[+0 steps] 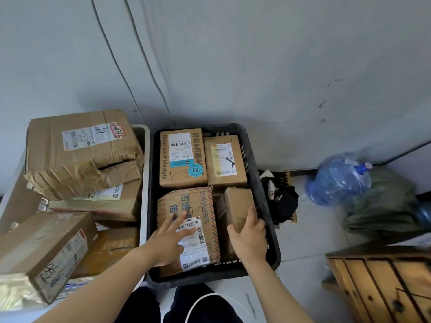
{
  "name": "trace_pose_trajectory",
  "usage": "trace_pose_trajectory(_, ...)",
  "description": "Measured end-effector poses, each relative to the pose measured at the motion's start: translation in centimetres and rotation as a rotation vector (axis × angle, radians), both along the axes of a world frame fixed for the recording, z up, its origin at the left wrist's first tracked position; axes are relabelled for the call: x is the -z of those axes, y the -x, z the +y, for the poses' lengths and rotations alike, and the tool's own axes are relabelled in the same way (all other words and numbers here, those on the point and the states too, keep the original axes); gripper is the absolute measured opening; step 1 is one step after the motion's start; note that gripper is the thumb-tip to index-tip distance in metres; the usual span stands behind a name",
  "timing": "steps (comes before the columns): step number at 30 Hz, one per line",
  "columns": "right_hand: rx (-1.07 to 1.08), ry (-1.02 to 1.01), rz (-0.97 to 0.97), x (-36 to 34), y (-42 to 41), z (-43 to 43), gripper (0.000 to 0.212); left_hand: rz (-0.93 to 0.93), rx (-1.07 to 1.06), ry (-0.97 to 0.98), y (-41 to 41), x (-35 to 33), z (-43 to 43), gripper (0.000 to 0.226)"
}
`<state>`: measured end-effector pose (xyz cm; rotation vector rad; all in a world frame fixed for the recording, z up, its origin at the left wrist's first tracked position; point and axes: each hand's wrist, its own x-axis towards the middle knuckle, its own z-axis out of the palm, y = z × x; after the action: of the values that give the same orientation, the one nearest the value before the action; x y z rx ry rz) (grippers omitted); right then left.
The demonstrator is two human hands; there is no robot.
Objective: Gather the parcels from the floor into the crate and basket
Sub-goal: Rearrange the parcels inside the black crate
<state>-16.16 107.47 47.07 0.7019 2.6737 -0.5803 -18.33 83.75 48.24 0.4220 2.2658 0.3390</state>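
Observation:
A black plastic crate (271,231) on the floor holds several cardboard parcels. My left hand (169,241) lies flat with straight fingers on a striped-edge parcel (198,206) at the crate's near left. My right hand (250,236) grips a small plain box (238,203) standing on edge at the crate's near right. Two labelled boxes (183,157) (225,159) lie at the far end. Left of the crate, a white basket (145,164) is piled high with bigger parcels, a large taped box (79,150) on top.
A blue water jug (338,180) lies on the floor at the right beside a green bag (382,203). Dark clothing (281,201) sits right of the crate. A wooden slatted piece (382,280) stands at the near right. A grey wall is behind.

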Motion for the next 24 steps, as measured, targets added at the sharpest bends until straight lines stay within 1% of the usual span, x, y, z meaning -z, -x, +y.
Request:
trace_pose_trajectory(4, -0.029, -0.098, 0.028, -0.3, -0.6, -0.6, 0.078, -0.012, -0.027, 0.0, 0.0, -0.2, 0.1, 0.062)
trace_pose_trajectory(7, -0.041, -0.169, 0.084, -0.7, -1.1, -1.1, 0.078, -0.017, -0.029, 0.002, -0.1, -0.2, 0.1, 0.061)
trace_pose_trajectory(11, 0.004, -0.175, 0.151, -1.8, -1.6, -1.2, 0.081, -0.035, -0.039, 0.0, -0.1, -0.2, 0.1, 0.061)
trace_pose_trajectory(14, -0.004, -0.143, 0.217, -2.0, -1.6, -0.9, 0.08, -0.024, -0.038, -0.002, -0.1, -0.3, 0.2, 0.061)
trace_pose_trajectory(16, -0.009, -0.039, 0.191, -1.3, -1.7, -0.8, 0.082, -0.022, -0.044, -0.005, -0.2, -0.3, 0.2, 0.06)
trace_pose_trajectory(19, -0.003, 0.203, 0.108, 0.7, -1.7, -1.0, 0.085, -0.02, -0.043, -0.002, -0.2, -0.3, 0.2, 0.06)
trace_pose_trajectory(20, -0.006, 0.287, 0.046, 1.5, -1.5, -1.0, 0.084, -0.02, -0.05, -0.005, -0.2, -0.2, 0.3, 0.06)
trace_pose_trajectory(22, 0.007, 0.443, -0.146, 2.5, -0.7, -0.8, 0.071, -0.025, -0.067, -0.017, -0.3, -0.2, 0.3, 0.059)
trace_pose_trajectory(24, -0.002, 0.518, -0.292, 3.2, -0.1, -0.2, 0.061, -0.015, -0.105, -0.052, -0.6, -0.2, 0.4, 0.058)
